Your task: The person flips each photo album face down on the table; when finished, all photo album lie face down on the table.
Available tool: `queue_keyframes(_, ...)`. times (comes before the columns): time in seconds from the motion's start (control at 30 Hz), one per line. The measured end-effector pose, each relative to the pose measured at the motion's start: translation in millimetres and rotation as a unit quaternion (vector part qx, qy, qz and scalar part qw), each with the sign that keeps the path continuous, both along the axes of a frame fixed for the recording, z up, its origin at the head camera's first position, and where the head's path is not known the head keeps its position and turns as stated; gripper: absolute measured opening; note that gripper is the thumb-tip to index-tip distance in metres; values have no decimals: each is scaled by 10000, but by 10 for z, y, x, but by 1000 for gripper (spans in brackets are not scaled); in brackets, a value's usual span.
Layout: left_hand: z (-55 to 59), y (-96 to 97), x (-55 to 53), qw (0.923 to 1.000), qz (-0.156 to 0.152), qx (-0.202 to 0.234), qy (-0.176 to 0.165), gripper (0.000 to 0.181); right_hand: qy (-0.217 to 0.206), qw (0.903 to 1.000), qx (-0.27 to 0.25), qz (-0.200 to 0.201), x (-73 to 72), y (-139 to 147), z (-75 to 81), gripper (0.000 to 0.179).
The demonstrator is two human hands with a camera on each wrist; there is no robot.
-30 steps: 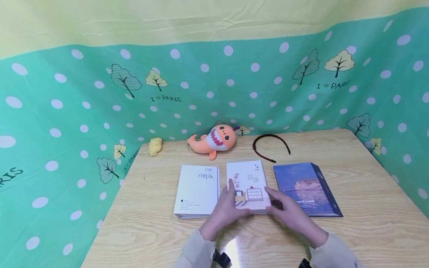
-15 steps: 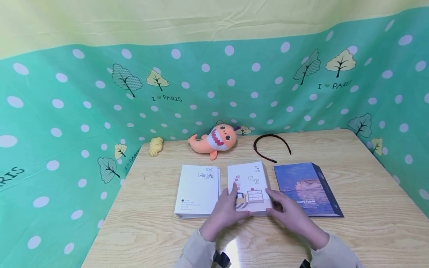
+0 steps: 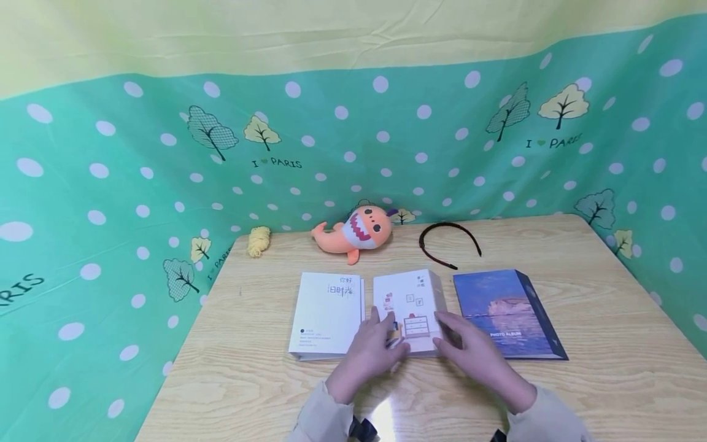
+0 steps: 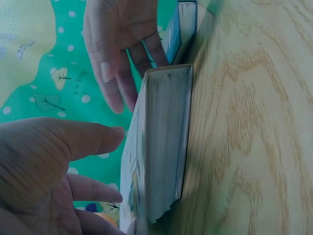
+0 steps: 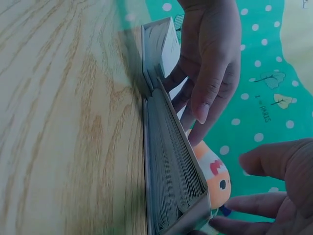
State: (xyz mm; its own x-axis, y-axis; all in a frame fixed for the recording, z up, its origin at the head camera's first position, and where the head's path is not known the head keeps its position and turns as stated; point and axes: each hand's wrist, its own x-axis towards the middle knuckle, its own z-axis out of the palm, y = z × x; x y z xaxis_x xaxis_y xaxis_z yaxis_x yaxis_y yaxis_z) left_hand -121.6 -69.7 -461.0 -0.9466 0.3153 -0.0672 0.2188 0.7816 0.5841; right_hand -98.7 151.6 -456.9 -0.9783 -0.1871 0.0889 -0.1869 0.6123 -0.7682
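A thick white photo album (image 3: 405, 298) with a drawn dresser on its cover lies in the middle of the head view. My left hand (image 3: 369, 348) is at its left side, fingertips on or just over the cover. In the left wrist view, the thumb of my left hand (image 4: 44, 171) is raised clear of the album's page edges (image 4: 168, 132). My right hand (image 3: 469, 351) is at the spine side with loosely bent fingers. Whether its fingertips touch the spine is unclear. The album's cover (image 5: 186, 139) slopes above its pages in the right wrist view.
Another white album (image 3: 326, 313) lies to the left and a blue photo album (image 3: 505, 313) to the right. Behind them are a yellow yarn bundle (image 3: 258, 241), an orange shark plush (image 3: 356, 233) and a dark headband (image 3: 422, 239). A green dotted cloth (image 3: 381, 153) hangs behind the table (image 3: 232, 393).
The middle album's cover has shifted slightly left, and more of its spine shows on the right. Both hands have loosened at its near edge. The other things stay put.
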Motion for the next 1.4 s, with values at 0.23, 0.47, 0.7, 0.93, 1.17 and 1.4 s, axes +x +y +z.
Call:
queue_keyframes(0.23,28,-116,7,9986,54,303,427,63,395,9985,-382,44,-39,-79,-25,42)
queue_keyframes(0.47,38,-315,-22,9939,165,462,986,56,695,9953,-602,311,-62,-151,-24,39)
queue_keyframes(0.7,68,-500,-43,9882,887,-44,1247,58,531,9925,-836,719,-77,-255,-6,39)
queue_keyframes(0.93,38,-713,-117,9777,1597,-702,1170,65,-212,9850,-1136,1279,-123,-354,24,47)
queue_keyframes(1.17,-16,-881,-149,9751,1782,-825,1034,73,-781,9720,-1368,1744,-196,-485,-16,54)
queue_keyframes(1.4,-10,-946,-122,9764,1792,-918,777,78,-1220,9580,-1633,2017,-244,-590,-54,59)
